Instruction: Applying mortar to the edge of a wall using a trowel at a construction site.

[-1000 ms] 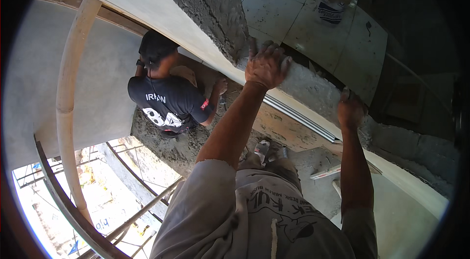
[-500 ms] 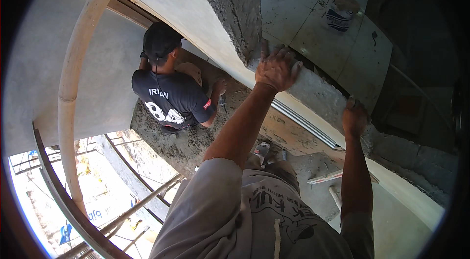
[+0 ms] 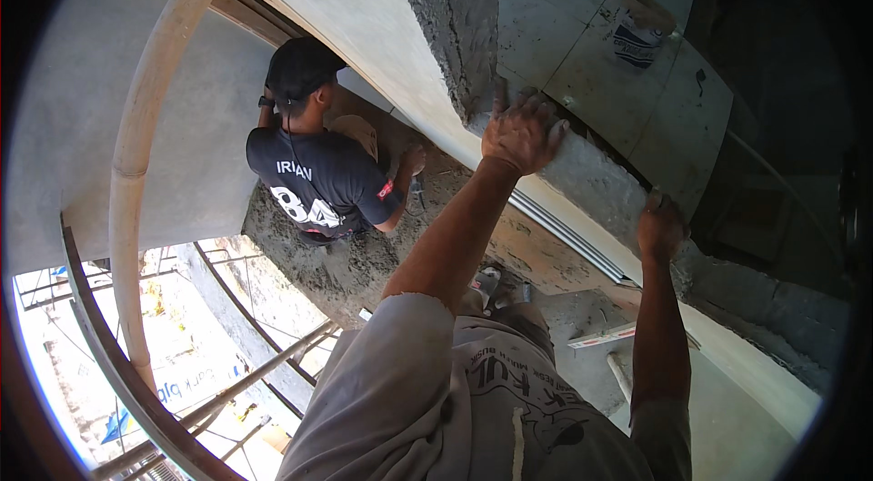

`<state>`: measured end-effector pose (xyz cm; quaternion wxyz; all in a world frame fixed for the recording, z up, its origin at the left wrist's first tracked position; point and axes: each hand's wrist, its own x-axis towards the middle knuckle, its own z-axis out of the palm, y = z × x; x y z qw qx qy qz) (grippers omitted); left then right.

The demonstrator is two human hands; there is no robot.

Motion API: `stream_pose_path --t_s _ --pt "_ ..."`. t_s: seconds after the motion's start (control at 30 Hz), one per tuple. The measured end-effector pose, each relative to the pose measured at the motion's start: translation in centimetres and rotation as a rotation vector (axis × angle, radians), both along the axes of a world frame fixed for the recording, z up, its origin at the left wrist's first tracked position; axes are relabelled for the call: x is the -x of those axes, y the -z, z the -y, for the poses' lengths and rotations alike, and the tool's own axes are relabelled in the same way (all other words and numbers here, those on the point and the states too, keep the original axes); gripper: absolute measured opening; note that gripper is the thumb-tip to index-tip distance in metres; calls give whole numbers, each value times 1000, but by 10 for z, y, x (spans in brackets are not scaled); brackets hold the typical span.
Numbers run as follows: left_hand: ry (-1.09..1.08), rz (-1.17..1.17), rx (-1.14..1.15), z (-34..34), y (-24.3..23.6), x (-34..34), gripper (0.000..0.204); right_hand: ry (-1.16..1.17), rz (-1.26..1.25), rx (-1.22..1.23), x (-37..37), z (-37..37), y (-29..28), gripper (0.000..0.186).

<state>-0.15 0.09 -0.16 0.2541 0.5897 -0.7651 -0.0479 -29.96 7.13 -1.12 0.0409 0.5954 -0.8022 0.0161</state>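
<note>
Left hand [image 3: 523, 135]: fingers spread, palm down on the ledge, right next to the rough pillar [image 3: 462, 22]; no object seen in its grip.
Right hand [image 3: 662, 228]: fingers bent at the ledge's edge; can't tell how far open, or if it has hold of anything.
Ledge [image 3: 596, 181]: rough grey concrete, runs between the two hands; tiled floor [image 3: 550, 13] beyond it.
Strips [image 3: 571, 240]: silvery, below the ledge, between the forearms.
Bag [image 3: 639, 34]: on the tiles.
Co-worker [image 3: 314, 167]: dark cap and shirt, lower down to the left.
Pole [image 3: 135, 145]: bamboo, far left.
</note>
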Motion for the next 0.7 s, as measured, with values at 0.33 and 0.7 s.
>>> stream_pose_path --t_s 0.33,0.7 --pt "-9 12 48 0 3 -2 41 -51 -73 76 10 1 16 48" --pt "15 9 -84 -1 -4 -1 45 -55 -74 93 9 0 12 50"
